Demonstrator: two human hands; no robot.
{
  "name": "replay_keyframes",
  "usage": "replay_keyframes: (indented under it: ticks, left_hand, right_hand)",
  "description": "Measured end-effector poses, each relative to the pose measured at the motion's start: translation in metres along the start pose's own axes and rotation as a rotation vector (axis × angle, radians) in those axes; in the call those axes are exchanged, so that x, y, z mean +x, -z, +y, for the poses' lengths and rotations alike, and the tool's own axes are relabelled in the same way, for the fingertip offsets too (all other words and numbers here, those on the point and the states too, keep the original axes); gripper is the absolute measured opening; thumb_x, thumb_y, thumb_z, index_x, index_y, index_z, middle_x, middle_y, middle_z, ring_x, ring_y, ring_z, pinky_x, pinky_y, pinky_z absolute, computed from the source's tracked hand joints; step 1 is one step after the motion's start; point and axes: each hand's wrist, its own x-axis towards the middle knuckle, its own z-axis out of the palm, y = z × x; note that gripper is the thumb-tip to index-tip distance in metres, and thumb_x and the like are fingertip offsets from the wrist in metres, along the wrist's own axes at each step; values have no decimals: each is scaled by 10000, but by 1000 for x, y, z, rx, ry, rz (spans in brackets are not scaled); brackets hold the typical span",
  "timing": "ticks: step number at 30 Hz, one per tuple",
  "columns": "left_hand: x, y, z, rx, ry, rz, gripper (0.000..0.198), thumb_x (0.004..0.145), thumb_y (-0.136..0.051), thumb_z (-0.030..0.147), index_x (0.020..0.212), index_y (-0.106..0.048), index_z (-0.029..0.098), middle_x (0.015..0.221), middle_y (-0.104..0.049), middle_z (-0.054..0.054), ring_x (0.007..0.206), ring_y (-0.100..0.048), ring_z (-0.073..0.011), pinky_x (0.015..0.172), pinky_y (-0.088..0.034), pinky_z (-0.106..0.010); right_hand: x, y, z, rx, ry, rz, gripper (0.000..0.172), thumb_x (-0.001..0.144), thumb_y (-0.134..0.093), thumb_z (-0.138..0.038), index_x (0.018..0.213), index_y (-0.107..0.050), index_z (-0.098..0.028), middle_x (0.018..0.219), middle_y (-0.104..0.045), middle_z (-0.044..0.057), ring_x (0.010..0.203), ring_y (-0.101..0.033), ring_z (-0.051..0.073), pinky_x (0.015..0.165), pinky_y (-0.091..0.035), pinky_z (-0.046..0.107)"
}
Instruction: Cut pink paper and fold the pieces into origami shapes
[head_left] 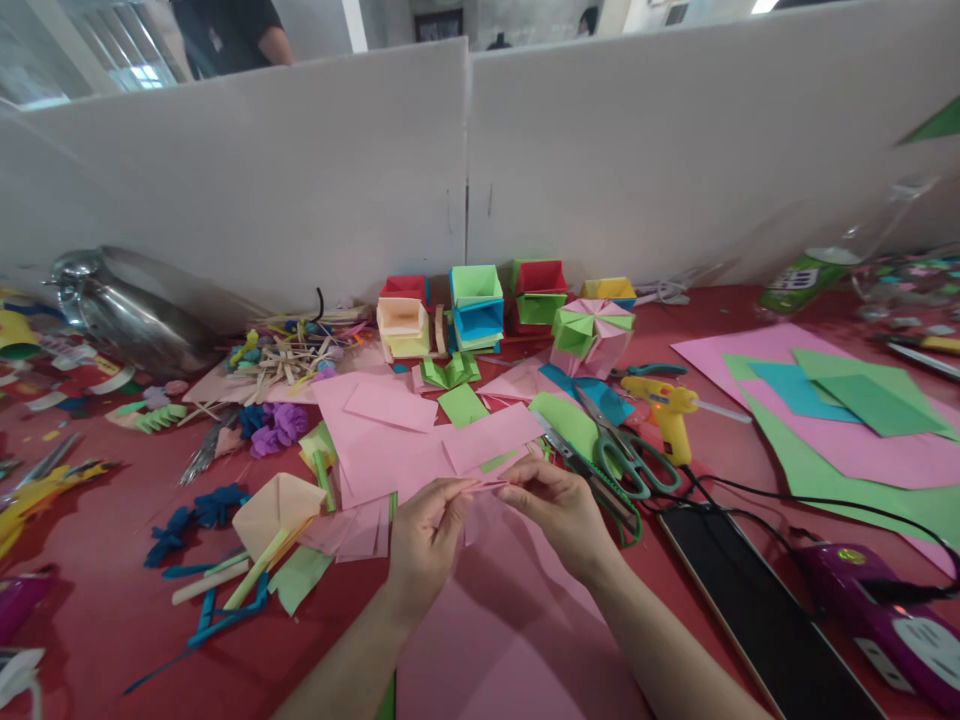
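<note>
My left hand (424, 540) and my right hand (559, 505) meet over the red table, both pinching a small folded piece of pink paper (486, 486) between fingertips. Under my hands lies a large pink sheet (495, 640). More pink sheets (405, 435) are piled just beyond. Green-handled scissors (626, 455) lie right of my right hand, and a yellow glue gun (667, 410) sits behind them.
Folded paper boxes (476, 305) stand in a row by the white partition (465, 150). A pink-and-green origami piece (592, 335), wooden sticks (289, 355), a peach paper cone (277, 505), coloured sheets (847, 420), a dark tablet (757, 610) and a metal kettle (127, 305) surround the work spot.
</note>
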Motion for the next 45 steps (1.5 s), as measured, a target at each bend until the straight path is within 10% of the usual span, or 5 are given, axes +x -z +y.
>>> replay_keyframes:
  ticks: [24,32,45]
  left_hand:
    - [0,1,-8,-303,-13,14,98,781,-636,179,834,-712,209,793,-687,-33,773,-612,-169,717,-458,-275]
    - [6,1,-5,-427,29,-130,264,720,-668,429,798,-701,179,784,-666,-60,735,-610,-197,659,-479,-310]
    - [0,1,3,-122,-38,39,191,862,-495,197,796,-669,155,733,-622,-29,703,-572,-156,652,-428,-252]
  right_hand:
    - [0,3,-5,-10,157,-66,109,718,-705,-283,818,-741,-262,708,-625,19,683,-557,154,661,-460,295]
    - [0,6,-8,-22,190,-103,75,783,-641,-255,790,-712,-233,735,-615,22,734,-558,158,713,-444,294]
    - [-2,0,-6,-23,145,-101,119,749,-673,-270,849,-730,-242,765,-661,31,739,-603,157,685,-479,277]
